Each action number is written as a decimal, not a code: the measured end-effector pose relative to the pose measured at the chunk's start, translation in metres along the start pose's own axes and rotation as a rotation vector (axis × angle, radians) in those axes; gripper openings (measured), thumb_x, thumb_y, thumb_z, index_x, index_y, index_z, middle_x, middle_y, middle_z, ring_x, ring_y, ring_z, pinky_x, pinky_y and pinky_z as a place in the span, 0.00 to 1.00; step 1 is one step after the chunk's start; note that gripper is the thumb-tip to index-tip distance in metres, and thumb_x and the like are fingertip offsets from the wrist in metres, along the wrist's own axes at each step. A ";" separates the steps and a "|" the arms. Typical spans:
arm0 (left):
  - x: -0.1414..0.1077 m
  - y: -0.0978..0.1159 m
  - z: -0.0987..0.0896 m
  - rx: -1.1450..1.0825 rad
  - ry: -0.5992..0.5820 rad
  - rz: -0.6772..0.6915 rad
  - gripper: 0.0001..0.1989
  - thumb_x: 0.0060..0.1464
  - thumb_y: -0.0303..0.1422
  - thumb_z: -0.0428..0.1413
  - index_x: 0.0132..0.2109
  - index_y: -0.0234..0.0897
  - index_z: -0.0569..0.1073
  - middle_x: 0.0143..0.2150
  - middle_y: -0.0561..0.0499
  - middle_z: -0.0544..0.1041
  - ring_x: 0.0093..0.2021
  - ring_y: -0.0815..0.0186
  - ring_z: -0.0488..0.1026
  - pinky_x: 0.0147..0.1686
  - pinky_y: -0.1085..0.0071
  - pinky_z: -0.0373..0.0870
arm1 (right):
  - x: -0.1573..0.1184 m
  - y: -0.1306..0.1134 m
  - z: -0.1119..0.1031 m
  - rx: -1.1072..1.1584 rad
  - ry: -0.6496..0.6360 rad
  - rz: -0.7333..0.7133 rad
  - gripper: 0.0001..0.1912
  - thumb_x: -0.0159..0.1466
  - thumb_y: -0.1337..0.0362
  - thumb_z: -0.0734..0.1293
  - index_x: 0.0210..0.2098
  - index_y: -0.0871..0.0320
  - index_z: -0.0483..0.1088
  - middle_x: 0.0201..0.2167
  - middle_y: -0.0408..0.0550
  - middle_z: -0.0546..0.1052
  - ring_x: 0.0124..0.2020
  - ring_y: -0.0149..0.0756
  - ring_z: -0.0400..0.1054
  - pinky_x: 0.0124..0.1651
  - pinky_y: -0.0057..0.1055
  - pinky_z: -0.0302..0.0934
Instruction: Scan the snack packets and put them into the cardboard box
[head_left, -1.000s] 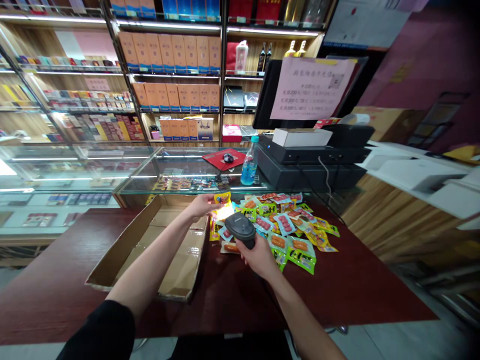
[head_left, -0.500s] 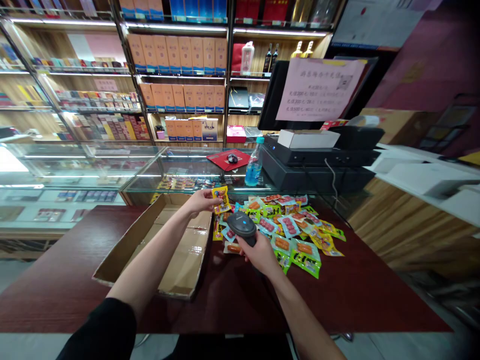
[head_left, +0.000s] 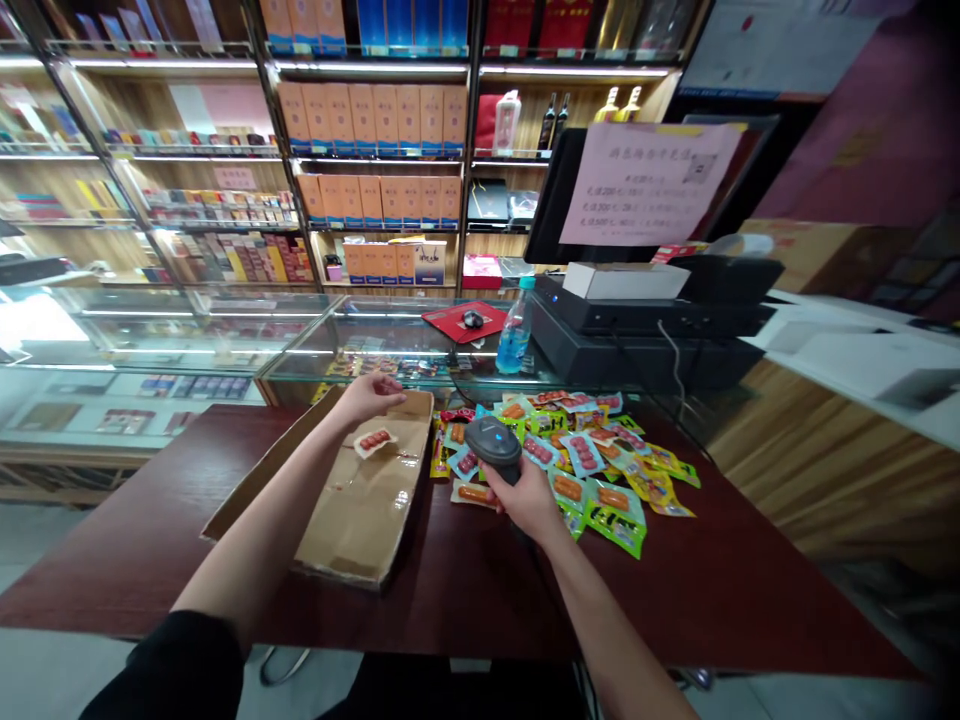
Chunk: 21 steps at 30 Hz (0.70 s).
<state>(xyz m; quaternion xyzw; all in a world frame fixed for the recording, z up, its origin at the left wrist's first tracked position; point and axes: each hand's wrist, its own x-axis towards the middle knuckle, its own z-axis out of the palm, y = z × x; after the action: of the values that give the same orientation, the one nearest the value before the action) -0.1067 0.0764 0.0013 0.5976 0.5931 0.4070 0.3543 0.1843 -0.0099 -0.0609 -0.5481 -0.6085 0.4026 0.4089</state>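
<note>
Head view: nearest me is the dark red table [head_left: 690, 600]; over it my right hand [head_left: 529, 497] has its fingers wrapped around the handle of a black scanner [head_left: 493, 442], whose head hangs by the left side of a pile of snack packets [head_left: 585, 455]; to the left of these sits a shallow cardboard box [head_left: 349, 520], with one small packet [head_left: 375, 442] showing in its far half, though whether it lies flat on the bottom I cannot tell; just beyond that packet my left hand [head_left: 371, 397] is above the box's far end, fingers loosely bent and bare; behind the table stands a glass counter [head_left: 390, 308], bearing a bottle [head_left: 514, 335] of blue drink, a mouse [head_left: 472, 319] on a red pad [head_left: 446, 325], and a monitor [head_left: 550, 205] with a pink paper [head_left: 645, 190]; farthest off, lit shelves [head_left: 375, 68] hold rows of orange boxes [head_left: 375, 118].
</note>
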 end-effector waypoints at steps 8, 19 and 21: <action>0.031 0.019 0.116 0.271 -0.248 0.186 0.15 0.41 0.40 0.62 0.35 0.35 0.77 0.29 0.48 0.77 0.30 0.64 0.73 0.30 0.72 0.67 | -0.010 0.018 -0.044 -0.050 0.159 0.090 0.17 0.57 0.50 0.66 0.34 0.57 0.68 0.17 0.44 0.74 0.13 0.35 0.66 0.18 0.29 0.61; 0.048 0.007 0.200 0.908 -0.281 0.420 0.18 0.45 0.32 0.59 0.46 0.32 0.77 0.43 0.37 0.74 0.48 0.50 0.69 0.48 0.62 0.64 | -0.031 0.039 -0.074 -0.158 0.299 0.142 0.17 0.57 0.51 0.66 0.36 0.60 0.71 0.19 0.45 0.76 0.19 0.36 0.70 0.23 0.29 0.62; 0.049 0.003 0.202 0.910 -0.248 0.431 0.17 0.43 0.34 0.60 0.43 0.33 0.78 0.43 0.36 0.73 0.49 0.48 0.67 0.47 0.61 0.64 | -0.032 0.043 -0.075 -0.164 0.298 0.133 0.18 0.57 0.51 0.65 0.36 0.60 0.71 0.19 0.45 0.76 0.19 0.36 0.70 0.24 0.29 0.62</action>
<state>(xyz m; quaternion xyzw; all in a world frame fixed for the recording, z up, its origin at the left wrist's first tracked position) 0.0760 0.1366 -0.0767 0.8436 0.5269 0.0979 0.0341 0.2708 -0.0350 -0.0771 -0.6723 -0.5344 0.2920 0.4208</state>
